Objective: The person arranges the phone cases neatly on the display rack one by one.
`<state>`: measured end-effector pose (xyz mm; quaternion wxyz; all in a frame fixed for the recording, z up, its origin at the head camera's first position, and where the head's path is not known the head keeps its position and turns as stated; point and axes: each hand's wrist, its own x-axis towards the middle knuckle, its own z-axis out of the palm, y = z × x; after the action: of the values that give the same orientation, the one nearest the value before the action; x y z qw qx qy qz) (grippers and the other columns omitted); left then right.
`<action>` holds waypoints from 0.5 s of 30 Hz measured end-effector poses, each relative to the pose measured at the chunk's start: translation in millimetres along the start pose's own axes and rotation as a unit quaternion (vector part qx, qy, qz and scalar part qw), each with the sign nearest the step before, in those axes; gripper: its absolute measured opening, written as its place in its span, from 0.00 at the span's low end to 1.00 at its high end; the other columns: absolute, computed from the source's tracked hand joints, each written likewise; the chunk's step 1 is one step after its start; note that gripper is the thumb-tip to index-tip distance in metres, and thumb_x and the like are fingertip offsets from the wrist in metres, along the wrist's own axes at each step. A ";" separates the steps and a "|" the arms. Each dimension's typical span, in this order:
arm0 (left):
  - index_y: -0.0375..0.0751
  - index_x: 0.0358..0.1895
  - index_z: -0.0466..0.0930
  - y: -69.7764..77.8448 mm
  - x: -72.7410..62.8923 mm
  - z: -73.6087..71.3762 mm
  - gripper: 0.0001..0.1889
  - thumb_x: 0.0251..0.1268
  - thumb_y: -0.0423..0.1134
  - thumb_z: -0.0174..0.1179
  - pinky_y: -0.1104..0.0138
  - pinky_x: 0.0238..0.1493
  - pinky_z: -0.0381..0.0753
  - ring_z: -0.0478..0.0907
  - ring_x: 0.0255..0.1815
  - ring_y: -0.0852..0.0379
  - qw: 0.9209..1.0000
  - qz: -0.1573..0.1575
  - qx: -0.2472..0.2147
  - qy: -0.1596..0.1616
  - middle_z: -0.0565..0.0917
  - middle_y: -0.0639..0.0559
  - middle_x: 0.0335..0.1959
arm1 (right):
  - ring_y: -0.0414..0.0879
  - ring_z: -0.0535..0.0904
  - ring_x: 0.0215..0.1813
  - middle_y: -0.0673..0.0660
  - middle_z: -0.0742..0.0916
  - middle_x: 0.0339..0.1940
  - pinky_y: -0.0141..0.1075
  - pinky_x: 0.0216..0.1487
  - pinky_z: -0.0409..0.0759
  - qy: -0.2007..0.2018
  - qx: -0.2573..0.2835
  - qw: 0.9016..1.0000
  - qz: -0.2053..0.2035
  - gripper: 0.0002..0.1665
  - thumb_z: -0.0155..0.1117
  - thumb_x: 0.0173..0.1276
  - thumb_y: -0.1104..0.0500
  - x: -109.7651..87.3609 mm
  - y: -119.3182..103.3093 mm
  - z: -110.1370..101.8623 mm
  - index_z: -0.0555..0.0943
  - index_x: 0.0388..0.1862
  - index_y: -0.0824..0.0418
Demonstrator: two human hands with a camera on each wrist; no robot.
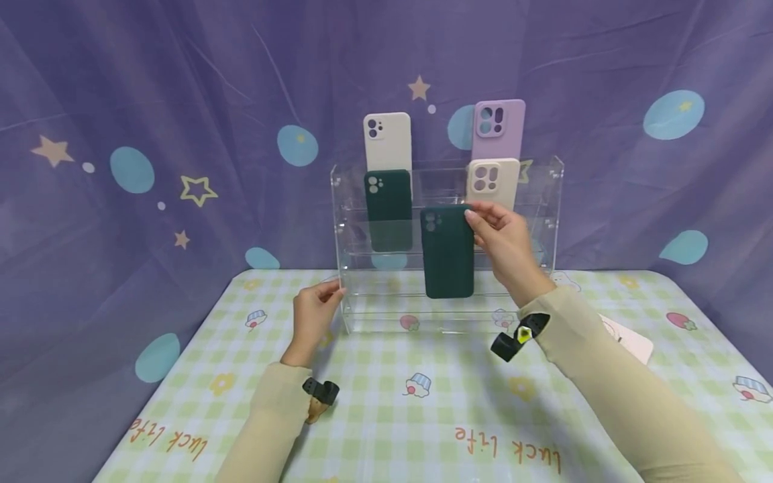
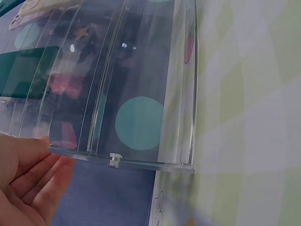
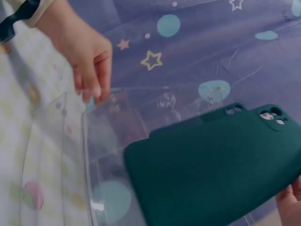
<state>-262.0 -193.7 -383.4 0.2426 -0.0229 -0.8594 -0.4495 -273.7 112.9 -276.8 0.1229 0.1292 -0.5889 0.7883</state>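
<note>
A dark green phone case point(image 1: 448, 258) is pinched at its upper right edge by my right hand point(image 1: 506, 243), in front of a clear acrylic tiered stand point(image 1: 339, 235). In the right wrist view the same green case point(image 3: 211, 169) fills the lower right. My left hand point(image 1: 315, 312) holds the stand's left side panel with thumb and fingers. The left wrist view shows that hand point(image 2: 33, 181) at the panel's edge. On the stand's left, a second green case point(image 1: 389, 211) stands before a white case point(image 1: 388, 141). To the right, a cream case point(image 1: 494, 178) stands before a lilac case point(image 1: 501, 131).
A pale pink flat item point(image 1: 631, 341) lies on the table to the right, partly hidden by my right forearm. Green checked cloth point(image 1: 374, 422) covers the table. A purple patterned curtain point(image 1: 181, 100) hangs behind the stand.
</note>
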 end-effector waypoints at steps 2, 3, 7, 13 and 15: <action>0.33 0.43 0.85 0.6 0.5 0.0 0.11 0.59 0.35 0.65 0.75 0.30 0.76 0.83 0.31 0.50 1.000 0.004 0.000 0.001 0.86 0.41 0.38 | 0.36 0.78 0.31 0.46 0.84 0.29 0.25 0.30 0.77 0.016 0.016 1.000 -0.020 0.07 0.59 0.67 0.66 5.9 0.3 11.0 0.80 0.38 0.55; 0.33 0.43 0.85 0.8 0.7 -0.1 0.11 0.59 0.35 0.65 0.75 0.30 0.76 0.83 0.31 0.50 1.000 0.005 0.000 0.002 0.86 0.41 0.38 | 0.36 0.78 0.31 0.46 0.83 0.29 0.25 0.30 0.77 0.023 0.023 0.999 -0.029 0.07 0.59 0.67 0.67 9.0 0.7 16.6 0.80 0.38 0.55; 0.33 0.43 0.85 1.6 0.6 -0.8 0.11 0.59 0.36 0.65 0.75 0.30 0.76 0.83 0.31 0.51 1.000 0.009 0.003 0.006 0.87 0.41 0.37 | 0.36 0.76 0.30 0.47 0.82 0.28 0.25 0.29 0.76 0.045 0.039 0.996 -0.071 0.06 0.59 0.67 0.68 20.1 3.7 35.9 0.79 0.40 0.59; 0.33 0.43 0.85 0.7 -0.3 -0.1 0.11 0.59 0.35 0.65 0.77 0.29 0.75 0.84 0.31 0.50 1.000 0.010 0.005 0.004 0.86 0.41 0.38 | 0.38 0.76 0.31 0.47 0.83 0.30 0.26 0.31 0.76 0.077 0.035 0.990 -0.111 0.08 0.59 0.67 0.67 30.3 13.0 53.4 0.78 0.44 0.67; 0.33 0.43 0.85 1.0 -0.4 0.3 0.11 0.59 0.35 0.65 0.77 0.30 0.75 0.84 0.31 0.50 1.000 0.008 0.005 0.005 0.86 0.41 0.38 | 0.38 0.76 0.32 0.47 0.83 0.31 0.26 0.32 0.76 0.075 0.032 0.990 -0.115 0.09 0.59 0.67 0.67 31.7 18.2 56.9 0.77 0.45 0.69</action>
<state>-261.5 -192.7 -383.0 0.2508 -0.0265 -0.8601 -0.4434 -306.3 54.6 -266.5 0.2519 0.1403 -0.5337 0.7950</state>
